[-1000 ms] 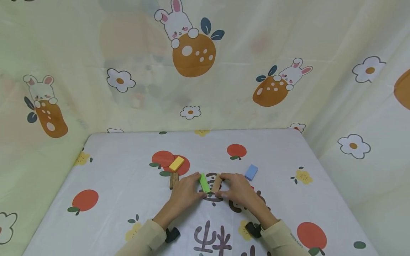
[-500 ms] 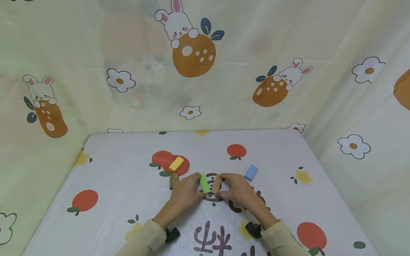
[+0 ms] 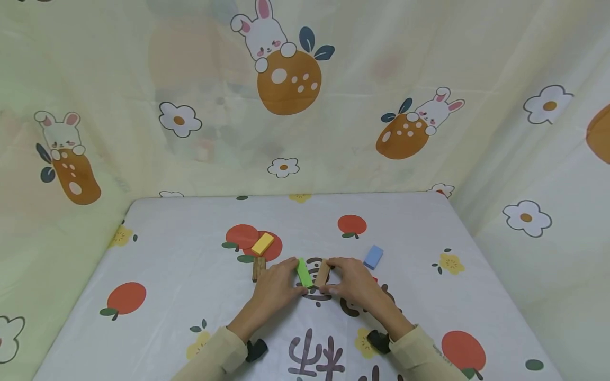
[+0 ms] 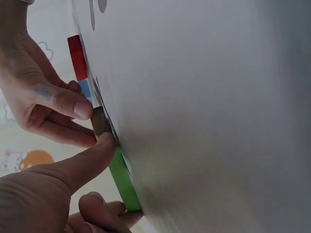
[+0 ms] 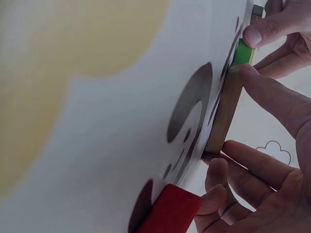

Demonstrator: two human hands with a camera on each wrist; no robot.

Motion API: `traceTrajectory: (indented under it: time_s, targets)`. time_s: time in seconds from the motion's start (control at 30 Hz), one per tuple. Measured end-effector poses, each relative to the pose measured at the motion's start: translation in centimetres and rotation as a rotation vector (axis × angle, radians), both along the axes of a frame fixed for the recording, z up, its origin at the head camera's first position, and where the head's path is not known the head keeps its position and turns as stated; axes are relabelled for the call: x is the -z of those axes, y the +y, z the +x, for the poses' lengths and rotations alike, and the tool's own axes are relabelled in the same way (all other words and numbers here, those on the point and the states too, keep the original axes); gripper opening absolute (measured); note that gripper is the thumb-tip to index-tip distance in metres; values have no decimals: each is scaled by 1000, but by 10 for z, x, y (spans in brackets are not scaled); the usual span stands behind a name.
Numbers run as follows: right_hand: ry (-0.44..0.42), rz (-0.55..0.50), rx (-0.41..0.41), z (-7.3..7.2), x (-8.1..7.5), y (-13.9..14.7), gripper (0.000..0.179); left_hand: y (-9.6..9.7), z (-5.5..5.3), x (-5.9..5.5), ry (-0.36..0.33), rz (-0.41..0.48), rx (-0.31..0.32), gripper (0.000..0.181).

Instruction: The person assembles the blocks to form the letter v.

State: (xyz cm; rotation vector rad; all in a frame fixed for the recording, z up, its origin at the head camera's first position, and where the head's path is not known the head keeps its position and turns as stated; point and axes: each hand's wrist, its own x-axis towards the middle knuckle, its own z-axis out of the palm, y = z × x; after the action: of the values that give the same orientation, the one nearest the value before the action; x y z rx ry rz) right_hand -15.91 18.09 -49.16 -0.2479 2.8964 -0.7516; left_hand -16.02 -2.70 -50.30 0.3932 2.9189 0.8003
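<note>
The green block [image 3: 304, 273] lies flat on the patterned cloth [image 3: 157, 238], at the fingertips of the left hand [image 3: 276, 286], which pinches it lengthwise: thumb at the near end, a finger at the far end. Just to the right of the green block lies the tan block [image 3: 322, 273], pinched the same way by the right hand [image 3: 355, 283], its palm on the side away from the green block. The two blocks slant towards each other, near ends close, far ends wider apart. Left of the green block, beside the left hand, is the dark brown block [image 3: 259, 269]; farther back and left of it is the yellow block [image 3: 263, 244]. The blue block [image 3: 374, 257] sits right of the green block and a little beyond it; the red block [image 5: 170, 211], also to its right, is mostly hidden by the right hand in the head view.
</note>
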Motion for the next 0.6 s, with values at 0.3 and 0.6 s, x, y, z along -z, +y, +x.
traceTrajectory:
  time_s: [0.3,0.6]
  targets:
    - [-6,8,12,0,-1,-1,71,2,0,-1,-11,-17,-6,72]
    - [-19,-1,11,-1,2,2,74,1,2,-2,37,-63,10,68]
